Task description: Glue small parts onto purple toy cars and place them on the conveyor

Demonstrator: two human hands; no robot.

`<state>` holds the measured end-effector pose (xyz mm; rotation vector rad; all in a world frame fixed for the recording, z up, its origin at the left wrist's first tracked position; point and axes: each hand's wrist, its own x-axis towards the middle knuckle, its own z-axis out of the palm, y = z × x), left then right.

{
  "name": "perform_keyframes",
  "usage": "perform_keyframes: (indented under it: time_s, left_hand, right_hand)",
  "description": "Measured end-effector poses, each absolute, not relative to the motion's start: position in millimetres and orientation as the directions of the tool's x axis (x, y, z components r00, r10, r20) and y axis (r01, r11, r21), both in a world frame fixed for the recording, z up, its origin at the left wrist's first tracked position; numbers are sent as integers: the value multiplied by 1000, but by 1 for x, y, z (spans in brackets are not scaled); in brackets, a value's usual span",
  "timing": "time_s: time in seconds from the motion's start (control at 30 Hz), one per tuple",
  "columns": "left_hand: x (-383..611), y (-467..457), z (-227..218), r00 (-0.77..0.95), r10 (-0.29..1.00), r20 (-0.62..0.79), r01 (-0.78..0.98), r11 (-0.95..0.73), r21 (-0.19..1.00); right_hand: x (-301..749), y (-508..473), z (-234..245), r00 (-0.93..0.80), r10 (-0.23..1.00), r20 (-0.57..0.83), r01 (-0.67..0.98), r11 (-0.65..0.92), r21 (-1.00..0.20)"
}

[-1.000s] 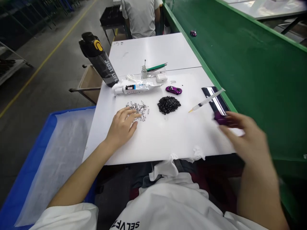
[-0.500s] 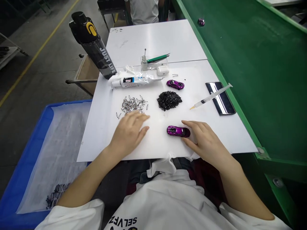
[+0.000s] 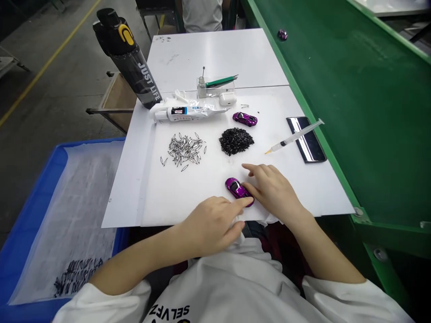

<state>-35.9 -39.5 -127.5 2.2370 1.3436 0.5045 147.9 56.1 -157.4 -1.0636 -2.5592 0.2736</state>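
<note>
A purple toy car [image 3: 237, 187] sits slantwise near the front edge of the white table, between my hands. My left hand [image 3: 215, 222] reaches in from the left; its index fingertip touches the car's near end, and the thumb is held apart. On the car's other side is my right hand [image 3: 274, 190], its thumb against the car and its index finger stretched out above the tabletop. Beyond them lie a pile of small black pieces [image 3: 236, 141] and a scatter of clear, dark-edged slivers [image 3: 185, 150]. A second purple toy car [image 3: 245, 119] stands behind the black pile.
To the right, a syringe [image 3: 292, 137] lies across a phone [image 3: 311, 146]. A tube [image 3: 188, 112], a white earphone case [image 3: 227, 98] and green tweezers [image 3: 220, 82] are farther back. A tall bottle [image 3: 134, 67] stands at left. A green conveyor [image 3: 353, 112] borders the table; a blue tray [image 3: 40, 197] sits lower left.
The near car has swung round to a slant and shifted slightly left and nearer. My left hand has come from beside the clear slivers to the car. My right hand has moved left.
</note>
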Motion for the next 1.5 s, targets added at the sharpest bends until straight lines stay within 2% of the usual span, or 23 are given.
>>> perform_keyframes:
  time_s: [0.07, 0.1, 0.17, 0.2, 0.23, 0.27, 0.33, 0.4, 0.5, 0.57, 0.67, 0.73, 0.8, 0.87, 0.93, 1.17, 1.5]
  left_hand:
    - [-44, -30, -124, 454, 888, 75, 762, -431, 483]
    - [-48, -22, -124, 458, 884, 95, 787, -453, 418]
    - [-54, -3, -124, 530, 839, 124, 784, -540, 305]
    - [-56, 7, -126, 582, 805, 118, 762, -590, 267]
    - [-56, 15, -128, 626, 775, 92, 739, -626, 248]
    - [-56, 21, -130, 654, 754, 59, 722, -646, 248]
    - [-55, 27, -135, 649, 760, 24, 728, -630, 272]
    - [-54, 25, -140, 586, 808, 65, 767, -579, 276]
    - [-54, 16, -145, 516, 842, 158, 811, -539, 226]
    - [-55, 12, -146, 522, 834, 179, 805, -551, 219]
    - [-56, 11, -148, 530, 825, 196, 785, -565, 255]
    - [-57, 11, -148, 520, 819, 241, 780, -571, 256]
    - [-58, 11, -149, 487, 819, 303, 785, -562, 260]
    - [-59, 11, -149, 435, 839, 328, 794, -529, 301]
    - [-60, 11, -150, 386, 873, 299, 802, -478, 360]
    - [-61, 13, -152, 357, 895, 267, 813, -439, 382]
    - [-62, 14, -151, 358, 900, 247, 808, -431, 402]
  right_hand:
    - [152, 65, -148, -595, 744, 304, 636, 667, -389]
    - [157, 71, -142, -495, 780, 384, 647, 625, -436]
    - [168, 87, -132, -181, 827, 533, 644, 509, -571]
    - [172, 96, -129, -24, 848, 530, 594, 439, -674]
    - [175, 105, -127, 80, 891, 446, 490, 355, -796]
    - [177, 113, -127, 104, 951, 290, 347, 239, -907]
    - [176, 126, -131, -42, 998, -50, 128, -44, -991]
    - [172, 132, -137, -194, 961, -197, 106, -179, -978]
    - [166, 128, -139, -225, 963, -147, 101, -127, -987]
    - [161, 118, -133, -174, 984, -39, -38, -47, -998]
    - [148, 97, -116, -168, 952, 254, -250, 208, -945]
    - [137, 84, -105, -285, 840, 462, -397, 335, -854]
    - [127, 75, -98, -474, 690, 546, -516, 285, -808]
    - [121, 71, -96, -644, 580, 498, -510, 159, -845]
    - [120, 71, -99, -727, 530, 435, -463, 89, -882]
    - [125, 75, -123, -677, 517, 524, -525, 160, -836]
    - [126, 76, -131, -677, 521, 520, -514, 172, -840]
